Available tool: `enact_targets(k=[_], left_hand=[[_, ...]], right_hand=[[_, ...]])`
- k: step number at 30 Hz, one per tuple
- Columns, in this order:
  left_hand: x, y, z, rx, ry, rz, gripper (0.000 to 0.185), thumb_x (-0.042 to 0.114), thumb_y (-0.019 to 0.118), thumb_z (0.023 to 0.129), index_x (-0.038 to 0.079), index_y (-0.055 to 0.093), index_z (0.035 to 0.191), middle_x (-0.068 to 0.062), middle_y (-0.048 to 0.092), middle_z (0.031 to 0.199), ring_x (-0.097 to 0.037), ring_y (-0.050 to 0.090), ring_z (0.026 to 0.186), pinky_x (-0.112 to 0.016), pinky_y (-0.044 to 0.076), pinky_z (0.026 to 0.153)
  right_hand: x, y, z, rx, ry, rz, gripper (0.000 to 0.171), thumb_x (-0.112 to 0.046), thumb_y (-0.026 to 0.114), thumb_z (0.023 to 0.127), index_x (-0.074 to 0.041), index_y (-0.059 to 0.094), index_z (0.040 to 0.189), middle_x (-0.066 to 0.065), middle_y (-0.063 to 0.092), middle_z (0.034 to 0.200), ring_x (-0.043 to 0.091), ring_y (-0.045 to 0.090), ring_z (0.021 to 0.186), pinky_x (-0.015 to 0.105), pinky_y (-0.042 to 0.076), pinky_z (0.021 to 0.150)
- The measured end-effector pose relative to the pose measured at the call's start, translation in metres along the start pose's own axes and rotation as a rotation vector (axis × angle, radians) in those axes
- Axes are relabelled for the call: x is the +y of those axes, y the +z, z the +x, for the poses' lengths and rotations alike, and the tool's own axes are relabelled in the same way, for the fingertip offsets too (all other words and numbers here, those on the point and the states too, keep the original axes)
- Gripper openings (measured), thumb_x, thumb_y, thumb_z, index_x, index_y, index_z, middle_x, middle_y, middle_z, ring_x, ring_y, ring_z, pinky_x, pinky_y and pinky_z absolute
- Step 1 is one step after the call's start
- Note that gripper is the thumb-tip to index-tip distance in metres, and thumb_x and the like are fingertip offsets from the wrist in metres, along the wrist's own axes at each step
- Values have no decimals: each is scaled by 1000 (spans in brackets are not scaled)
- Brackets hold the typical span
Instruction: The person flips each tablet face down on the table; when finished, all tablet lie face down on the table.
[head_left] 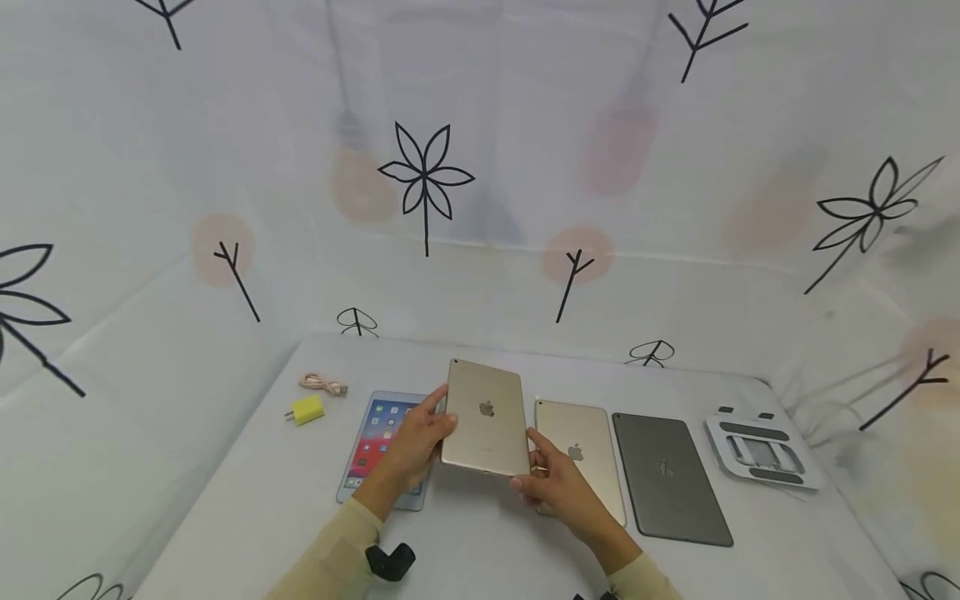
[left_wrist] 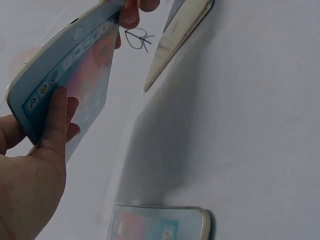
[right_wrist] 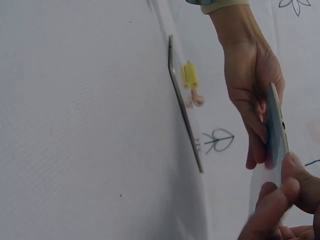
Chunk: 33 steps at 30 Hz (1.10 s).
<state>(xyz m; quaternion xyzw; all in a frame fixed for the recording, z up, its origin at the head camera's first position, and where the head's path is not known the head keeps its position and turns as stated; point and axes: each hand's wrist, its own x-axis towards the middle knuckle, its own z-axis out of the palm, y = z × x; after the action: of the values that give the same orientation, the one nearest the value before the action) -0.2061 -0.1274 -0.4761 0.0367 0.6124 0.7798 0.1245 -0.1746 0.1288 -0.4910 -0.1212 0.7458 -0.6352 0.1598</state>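
Hands: your left hand (head_left: 420,442) and right hand (head_left: 558,483) grip opposite edges of the gold tablet (head_left: 486,417) | tablet: held tilted above the table (head_left: 262,500), back facing you | below: lit tablet (head_left: 375,442), second gold tablet (head_left: 592,442), grey tablet (head_left: 667,475)

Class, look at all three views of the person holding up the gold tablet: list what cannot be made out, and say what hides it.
- Held gold tablet: head view shows only its back; in the left wrist view its lit screen is blurred, icons unreadable.
- Lit tablet on the table: left hand covers part of it in the head view.
- Second gold tablet: right hand hides its near corner.
- Pink cable: too small to identify its plug.
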Motion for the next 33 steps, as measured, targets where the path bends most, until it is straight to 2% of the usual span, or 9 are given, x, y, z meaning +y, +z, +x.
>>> enact_targets(k=[4,10,18,24,33], left_hand=[[-6,-4,6,40,-37,57,64,10,54,98,14,24,153,-22,49,140,-27,60,114,-36,52,92],[-18,-6,12,83,-74,134,62,7,58,95,9,31,151,-25,45,142,-29,60,114,-37,53,90],[-26,-6,13,128,-93,269,62,10,64,91,8,38,147,-23,49,139,-32,57,119,-40,48,97],[-27,-6,12,150,-98,347,61,10,67,89,3,42,144,-23,53,135,-34,57,119,-43,46,98],[-29,-5,10,196,-92,447,54,11,71,86,3,53,136,-19,50,140,-36,48,127,-48,38,106]], right_hand=[[5,2,-2,21,7,4,81,-16,72,85,-8,25,151,7,48,85,9,39,56,20,34,45],[12,5,-2,52,-6,-60,81,-15,74,83,-5,28,149,5,49,79,9,42,60,20,36,49],[20,9,-3,93,27,-17,85,-9,74,82,-2,24,150,5,52,83,10,42,64,20,35,52],[22,10,-3,81,57,-3,84,-9,73,83,1,24,150,6,55,89,11,43,67,20,35,53],[14,12,-9,54,86,24,81,-10,71,85,3,23,149,5,52,84,8,35,54,19,30,43]])
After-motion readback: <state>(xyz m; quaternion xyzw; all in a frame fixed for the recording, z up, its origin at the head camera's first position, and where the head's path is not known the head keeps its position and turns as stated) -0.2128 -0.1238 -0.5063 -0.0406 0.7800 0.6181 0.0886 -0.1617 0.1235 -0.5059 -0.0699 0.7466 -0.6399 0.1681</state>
